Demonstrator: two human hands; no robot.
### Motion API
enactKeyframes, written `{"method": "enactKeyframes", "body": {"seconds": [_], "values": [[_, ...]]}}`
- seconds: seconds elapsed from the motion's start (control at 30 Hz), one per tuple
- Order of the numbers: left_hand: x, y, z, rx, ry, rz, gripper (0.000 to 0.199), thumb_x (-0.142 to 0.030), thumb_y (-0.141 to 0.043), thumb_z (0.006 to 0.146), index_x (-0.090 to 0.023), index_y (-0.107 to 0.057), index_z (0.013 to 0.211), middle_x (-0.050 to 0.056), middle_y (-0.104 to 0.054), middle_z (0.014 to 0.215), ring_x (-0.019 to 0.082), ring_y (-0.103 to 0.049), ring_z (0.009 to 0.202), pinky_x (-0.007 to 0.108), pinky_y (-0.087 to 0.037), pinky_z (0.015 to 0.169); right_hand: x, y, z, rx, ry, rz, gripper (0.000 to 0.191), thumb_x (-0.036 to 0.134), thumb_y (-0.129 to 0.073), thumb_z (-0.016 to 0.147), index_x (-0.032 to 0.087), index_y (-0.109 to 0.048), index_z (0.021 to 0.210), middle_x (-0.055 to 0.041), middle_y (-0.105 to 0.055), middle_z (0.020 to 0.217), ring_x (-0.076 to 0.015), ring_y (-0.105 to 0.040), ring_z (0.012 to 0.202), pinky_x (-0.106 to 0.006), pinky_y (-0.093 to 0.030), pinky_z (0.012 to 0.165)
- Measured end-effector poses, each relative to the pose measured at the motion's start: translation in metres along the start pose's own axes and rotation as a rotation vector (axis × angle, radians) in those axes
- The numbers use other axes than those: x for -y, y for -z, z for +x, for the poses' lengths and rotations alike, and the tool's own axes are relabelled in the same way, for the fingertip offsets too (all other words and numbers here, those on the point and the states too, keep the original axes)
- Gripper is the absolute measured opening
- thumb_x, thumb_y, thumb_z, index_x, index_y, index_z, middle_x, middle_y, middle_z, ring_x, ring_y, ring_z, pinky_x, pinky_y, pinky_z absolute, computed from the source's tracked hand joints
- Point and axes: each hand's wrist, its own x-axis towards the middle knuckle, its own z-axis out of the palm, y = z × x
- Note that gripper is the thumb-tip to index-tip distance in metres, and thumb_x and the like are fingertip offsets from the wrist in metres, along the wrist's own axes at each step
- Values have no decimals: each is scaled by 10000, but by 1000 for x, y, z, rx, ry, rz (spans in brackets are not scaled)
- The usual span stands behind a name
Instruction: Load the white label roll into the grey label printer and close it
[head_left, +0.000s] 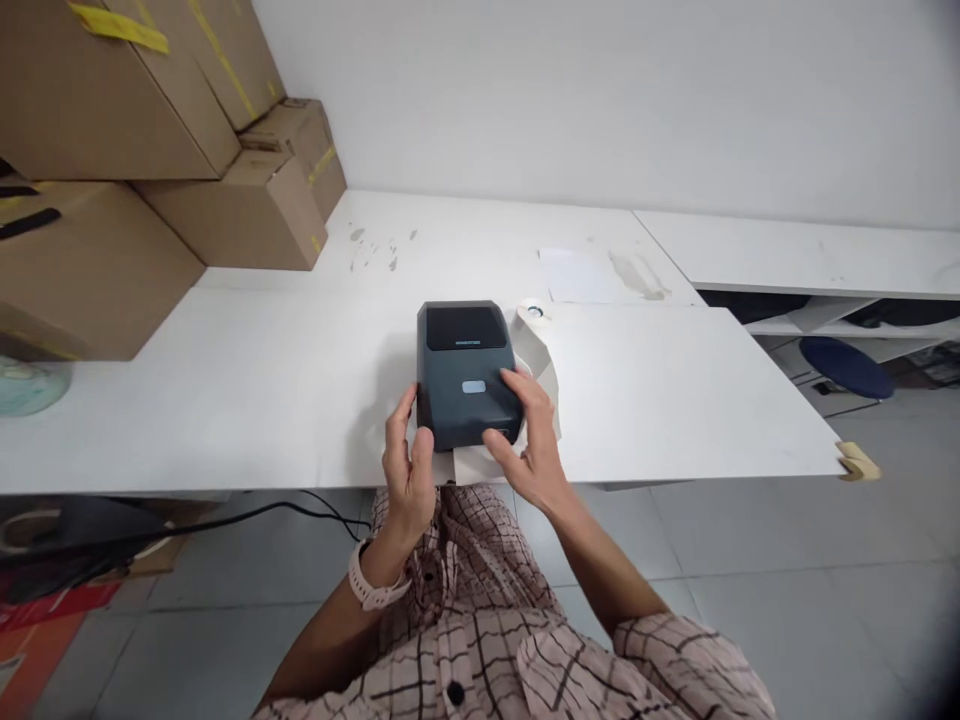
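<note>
A dark grey-blue label printer point(466, 385) with a glossy black panel at its far end stands near the front edge of the white table. My left hand point(409, 465) grips its left side, with the thumb by the near left corner. My right hand point(534, 435) holds the right side, fingers over the upper right edge and thumb at the front. Between them the two hands clasp the printer. A white paper strip point(544, 370) runs along its right side, partly hidden, near a small roll of labels point(534, 312).
Cardboard boxes point(225, 210) are stacked at the back left of the table point(660, 390). A sheet of paper point(574, 275) lies near the wall. A greenish clear container point(30, 388) stands at the far left. Black cables point(277, 507) hang below the table edge. A blue stool point(846, 366) is at the right.
</note>
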Motion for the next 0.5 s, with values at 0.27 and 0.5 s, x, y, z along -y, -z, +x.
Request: {"method": "enactKeyframes", "body": {"seconds": [0.27,0.5], "values": [[-10,0,75,-81,-62,-136,506,-499,-476,1033,-275,-517,1485,104,-634,1461,268,-562,1413,459,-437,1202,-14,23,52,-8,-94,452,691,690,-330,1031,405,-167,1639,-65,-299,1716,-323,-315,1582,-627,-349,1247],[28,-13,102,184,308,76,736,-265,-702,846,-250,-444,1535,142,-477,1610,333,-441,1502,503,-413,1204,-40,23,150,6,79,389,717,714,-283,1030,412,-79,1648,-72,-311,1687,-316,-340,1564,-642,-386,1206]]}}
